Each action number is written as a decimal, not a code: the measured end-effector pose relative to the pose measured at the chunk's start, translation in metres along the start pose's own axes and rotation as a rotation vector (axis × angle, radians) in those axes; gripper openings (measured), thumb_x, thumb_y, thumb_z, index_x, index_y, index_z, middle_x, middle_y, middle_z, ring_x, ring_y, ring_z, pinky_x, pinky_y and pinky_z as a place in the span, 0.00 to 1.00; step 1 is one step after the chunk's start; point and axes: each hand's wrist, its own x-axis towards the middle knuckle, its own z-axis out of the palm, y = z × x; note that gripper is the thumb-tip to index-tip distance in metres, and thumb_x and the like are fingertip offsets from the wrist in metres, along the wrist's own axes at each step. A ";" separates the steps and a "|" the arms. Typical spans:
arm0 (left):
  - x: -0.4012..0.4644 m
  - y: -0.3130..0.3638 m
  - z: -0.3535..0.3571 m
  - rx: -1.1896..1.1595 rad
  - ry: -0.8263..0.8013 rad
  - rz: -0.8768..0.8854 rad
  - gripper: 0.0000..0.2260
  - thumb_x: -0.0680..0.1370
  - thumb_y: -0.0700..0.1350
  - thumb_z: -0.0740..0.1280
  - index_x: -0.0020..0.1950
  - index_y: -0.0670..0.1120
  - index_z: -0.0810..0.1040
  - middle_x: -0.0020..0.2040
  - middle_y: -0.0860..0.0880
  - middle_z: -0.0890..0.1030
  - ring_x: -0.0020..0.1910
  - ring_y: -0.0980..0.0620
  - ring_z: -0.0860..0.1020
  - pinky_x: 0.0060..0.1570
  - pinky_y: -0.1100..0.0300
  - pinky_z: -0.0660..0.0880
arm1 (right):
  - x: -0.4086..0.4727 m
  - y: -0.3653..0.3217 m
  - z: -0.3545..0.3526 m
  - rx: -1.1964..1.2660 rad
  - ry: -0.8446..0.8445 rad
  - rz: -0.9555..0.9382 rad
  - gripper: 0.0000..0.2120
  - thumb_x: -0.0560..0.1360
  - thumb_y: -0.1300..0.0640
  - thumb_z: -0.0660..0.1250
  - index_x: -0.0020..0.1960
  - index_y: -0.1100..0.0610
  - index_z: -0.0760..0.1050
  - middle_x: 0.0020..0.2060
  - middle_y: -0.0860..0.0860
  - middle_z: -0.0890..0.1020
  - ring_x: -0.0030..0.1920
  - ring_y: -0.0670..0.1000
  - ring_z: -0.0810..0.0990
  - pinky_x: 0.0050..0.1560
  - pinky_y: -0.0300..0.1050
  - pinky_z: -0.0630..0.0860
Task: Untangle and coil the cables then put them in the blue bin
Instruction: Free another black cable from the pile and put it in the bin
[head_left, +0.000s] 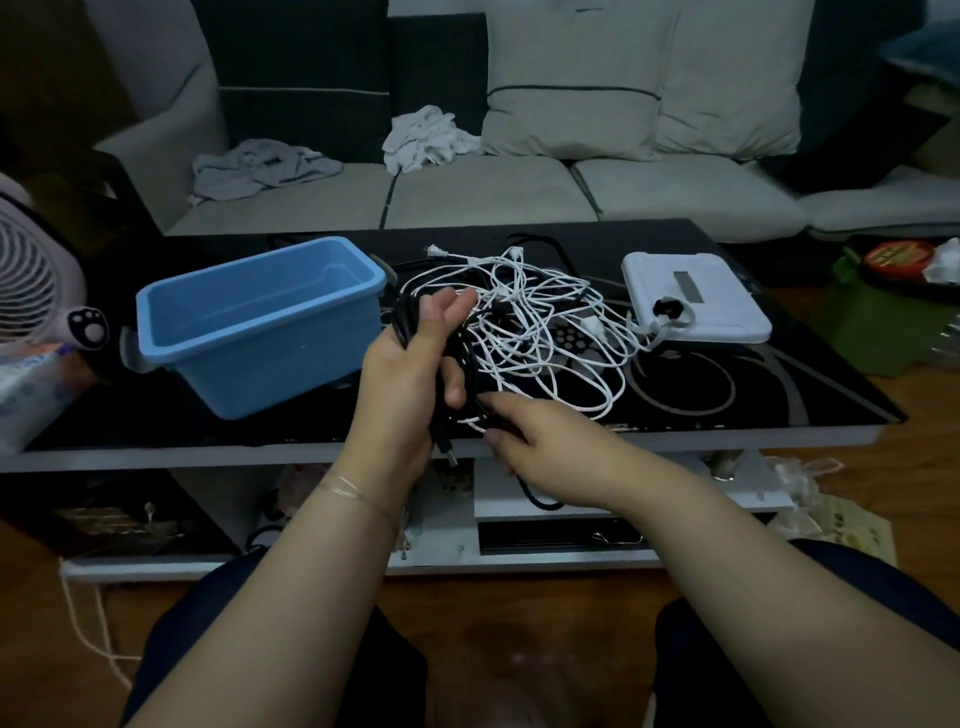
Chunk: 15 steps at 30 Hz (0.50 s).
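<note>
Both my hands over table edge, left hand gripping black cable bundle, plug end pointing down, right hand pinching a strand, white cables tangled on table, bin empty at left.

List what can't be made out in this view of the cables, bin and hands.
- Head view: how many black cables the left hand holds; dark strands merge with the black table.
- Where each white cable runs; the tangle overlaps itself.
- Right hand fingertips, partly hidden among the cables.
- Blue bin floor near its front wall, hidden by that wall.
</note>
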 end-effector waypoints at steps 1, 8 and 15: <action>0.001 -0.001 0.001 0.010 0.029 0.008 0.11 0.82 0.48 0.61 0.61 0.47 0.76 0.58 0.58 0.82 0.21 0.59 0.66 0.26 0.68 0.67 | -0.001 0.000 0.001 -0.034 -0.008 0.003 0.19 0.80 0.51 0.58 0.71 0.50 0.65 0.48 0.52 0.79 0.44 0.50 0.77 0.42 0.42 0.72; -0.002 -0.004 0.006 0.134 0.033 0.075 0.22 0.79 0.31 0.53 0.70 0.47 0.66 0.67 0.53 0.75 0.38 0.49 0.85 0.32 0.65 0.77 | -0.007 0.001 -0.006 0.065 -0.289 -0.010 0.32 0.79 0.60 0.57 0.75 0.39 0.47 0.42 0.47 0.82 0.34 0.41 0.77 0.39 0.39 0.75; -0.004 -0.016 0.010 0.412 -0.008 0.216 0.20 0.81 0.39 0.57 0.72 0.51 0.63 0.64 0.64 0.71 0.48 0.57 0.84 0.38 0.64 0.79 | -0.014 -0.002 -0.015 0.084 -0.204 -0.037 0.06 0.77 0.54 0.63 0.54 0.49 0.70 0.43 0.51 0.80 0.43 0.51 0.79 0.49 0.55 0.77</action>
